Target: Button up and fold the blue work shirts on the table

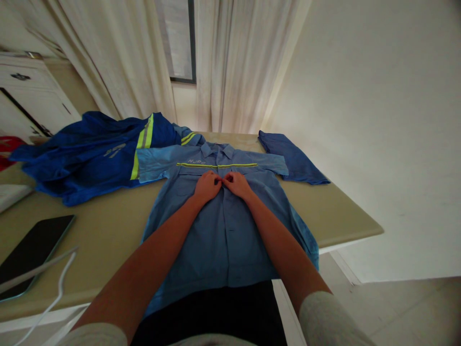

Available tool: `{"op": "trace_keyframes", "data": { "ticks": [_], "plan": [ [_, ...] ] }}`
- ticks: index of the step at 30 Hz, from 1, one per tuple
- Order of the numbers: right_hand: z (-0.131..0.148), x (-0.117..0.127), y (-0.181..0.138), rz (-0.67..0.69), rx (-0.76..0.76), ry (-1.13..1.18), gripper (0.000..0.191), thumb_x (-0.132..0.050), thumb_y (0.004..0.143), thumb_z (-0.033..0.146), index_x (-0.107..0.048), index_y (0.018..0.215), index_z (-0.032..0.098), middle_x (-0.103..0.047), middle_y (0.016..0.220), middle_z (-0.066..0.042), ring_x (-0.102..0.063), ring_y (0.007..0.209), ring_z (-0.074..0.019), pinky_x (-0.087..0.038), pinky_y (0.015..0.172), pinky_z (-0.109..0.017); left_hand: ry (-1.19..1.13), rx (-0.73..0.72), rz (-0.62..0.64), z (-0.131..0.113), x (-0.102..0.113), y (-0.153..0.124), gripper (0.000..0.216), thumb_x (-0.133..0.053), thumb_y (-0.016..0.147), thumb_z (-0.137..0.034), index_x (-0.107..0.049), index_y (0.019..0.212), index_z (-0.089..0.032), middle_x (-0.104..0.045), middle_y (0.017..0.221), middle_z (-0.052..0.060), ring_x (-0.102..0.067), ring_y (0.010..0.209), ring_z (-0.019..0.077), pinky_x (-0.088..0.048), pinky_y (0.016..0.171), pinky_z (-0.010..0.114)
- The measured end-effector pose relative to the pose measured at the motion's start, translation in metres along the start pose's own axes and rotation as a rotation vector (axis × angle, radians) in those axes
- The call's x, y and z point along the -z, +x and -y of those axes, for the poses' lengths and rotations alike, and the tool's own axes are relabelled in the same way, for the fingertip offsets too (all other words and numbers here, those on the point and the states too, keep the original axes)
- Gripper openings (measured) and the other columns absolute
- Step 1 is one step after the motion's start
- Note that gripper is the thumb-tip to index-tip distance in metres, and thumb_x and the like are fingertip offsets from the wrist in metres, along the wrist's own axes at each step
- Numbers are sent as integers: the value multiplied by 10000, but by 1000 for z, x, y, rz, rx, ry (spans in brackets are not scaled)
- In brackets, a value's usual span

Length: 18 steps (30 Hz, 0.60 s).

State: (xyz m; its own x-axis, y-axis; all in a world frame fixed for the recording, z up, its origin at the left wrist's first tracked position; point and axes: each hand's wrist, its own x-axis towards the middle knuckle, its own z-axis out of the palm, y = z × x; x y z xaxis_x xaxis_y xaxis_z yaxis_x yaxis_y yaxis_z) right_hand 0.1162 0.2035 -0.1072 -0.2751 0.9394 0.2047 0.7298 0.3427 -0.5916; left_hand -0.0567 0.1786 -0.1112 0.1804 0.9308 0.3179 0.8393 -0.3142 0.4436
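A short-sleeved blue work shirt (201, 240) lies front up on the table, its collar away from me and its hem over the near edge. Yellow trim and lettering cross its chest. At the front placket, just below the trim, my left hand (209, 186) and my right hand (236, 183) meet with fingertips pinched together. Both hands are closed on the shirt's front edge. Any button between the fingertips is too small to make out. Below the hands, the placket runs down to the hem.
Left of the shirt lies a crumpled bright-blue garment (104, 158) with reflective stripes. Folded dark-blue cloth (291, 156) rests at the far right. A black tablet (39, 250) and a white cable (59, 288) are on the near left of the table (345, 216). Curtains and a wall stand behind.
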Motion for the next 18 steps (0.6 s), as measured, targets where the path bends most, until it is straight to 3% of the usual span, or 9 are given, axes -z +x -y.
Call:
{"op": "trace_keyframes", "data": {
  "ticks": [9,18],
  "plan": [
    [9,7,0,64,8,-65,66,-737,840,249,-729,880,197,-734,813,-12,-638,739,-166,-450,702,-264,145,-56,36,-6,10,-8,266,-563,970,-325,-799,1051,-231,-712,1103,98,-644,1088,259,-500,968,363],
    [-1,1,-4,23,98,-40,53,-697,881,222,-676,927,241,-709,829,-8,-612,751,-190,-419,677,-289,38,-59,32,-2,9,-7,200,-561,991,-267,-751,1042,-230,-731,1095,98,-668,1058,264,-497,967,361]
  ]
}}
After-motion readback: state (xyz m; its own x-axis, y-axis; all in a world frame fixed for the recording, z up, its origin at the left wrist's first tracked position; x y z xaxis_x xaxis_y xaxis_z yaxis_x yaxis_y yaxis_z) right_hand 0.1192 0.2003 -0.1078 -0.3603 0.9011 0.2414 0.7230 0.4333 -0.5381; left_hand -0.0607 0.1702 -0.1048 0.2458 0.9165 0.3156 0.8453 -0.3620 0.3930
